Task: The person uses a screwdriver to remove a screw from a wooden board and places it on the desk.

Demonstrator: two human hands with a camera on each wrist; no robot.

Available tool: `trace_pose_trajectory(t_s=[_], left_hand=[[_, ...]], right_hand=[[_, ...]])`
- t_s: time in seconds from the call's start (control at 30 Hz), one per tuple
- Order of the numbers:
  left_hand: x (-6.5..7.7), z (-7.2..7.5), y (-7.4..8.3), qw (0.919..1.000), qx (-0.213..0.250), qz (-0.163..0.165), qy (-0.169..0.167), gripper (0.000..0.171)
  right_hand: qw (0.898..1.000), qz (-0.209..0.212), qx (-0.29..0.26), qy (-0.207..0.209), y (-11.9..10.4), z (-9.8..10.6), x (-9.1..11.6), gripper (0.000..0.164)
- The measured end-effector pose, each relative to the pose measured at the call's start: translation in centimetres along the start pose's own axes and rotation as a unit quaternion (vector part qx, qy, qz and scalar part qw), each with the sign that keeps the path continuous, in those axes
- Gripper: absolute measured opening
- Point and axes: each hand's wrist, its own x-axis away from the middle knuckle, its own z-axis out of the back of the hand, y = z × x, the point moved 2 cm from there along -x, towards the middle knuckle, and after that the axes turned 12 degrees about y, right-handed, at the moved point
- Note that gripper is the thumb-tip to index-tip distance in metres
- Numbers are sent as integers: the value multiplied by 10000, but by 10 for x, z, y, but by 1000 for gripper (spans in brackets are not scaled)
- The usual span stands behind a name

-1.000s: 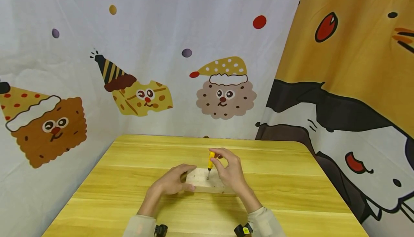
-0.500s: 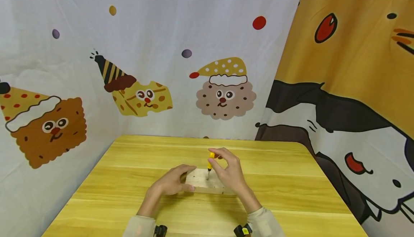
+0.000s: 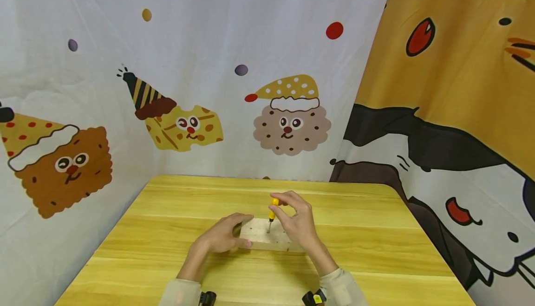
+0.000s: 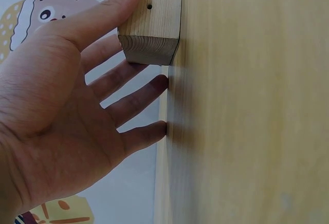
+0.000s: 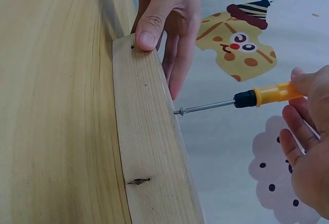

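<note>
A pale wooden block (image 3: pixel 259 236) lies on the table in the head view, its right end partly hidden by my right hand. My left hand (image 3: pixel 220 234) grips the block's left end, thumb on the near side and fingers behind; in the left wrist view the lower fingertips touch the tabletop. With thumb and fingertips, my right hand (image 3: pixel 300 220) pinches the yellow handle of a screwdriver (image 3: pixel 272 211) above the block. Its shaft slants slightly and its tip meets a small screw (image 5: pixel 179 112) at the block's top face, as the right wrist view shows.
The yellow wood-grain table (image 3: pixel 368 231) extends around the block on all sides. Behind it and to the left hangs a white cloth (image 3: pixel 200 27) with cartoon prints, and an orange printed cloth (image 3: pixel 459 74) hangs at the right.
The top of the screwdriver handle has shifted slightly to the right between my right fingers. The left hand and the block stay in place.
</note>
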Motion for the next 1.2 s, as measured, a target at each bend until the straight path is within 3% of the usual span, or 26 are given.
trace_pose_trajectory(t_s=[0.5, 0.93, 1.2], left_hand=[[-1, 0, 0, 10000, 4, -24, 14, 82], [0, 0, 0, 10000, 71, -25, -39, 82], [-1, 1, 0, 9999, 105, -52, -67, 82]], right_hand=[[9993, -322, 112, -126, 0, 2, 2, 35], [9992, 47, 333, 208, 0, 2, 0, 29], [9991, -27, 364, 209, 1, 1, 1, 30]])
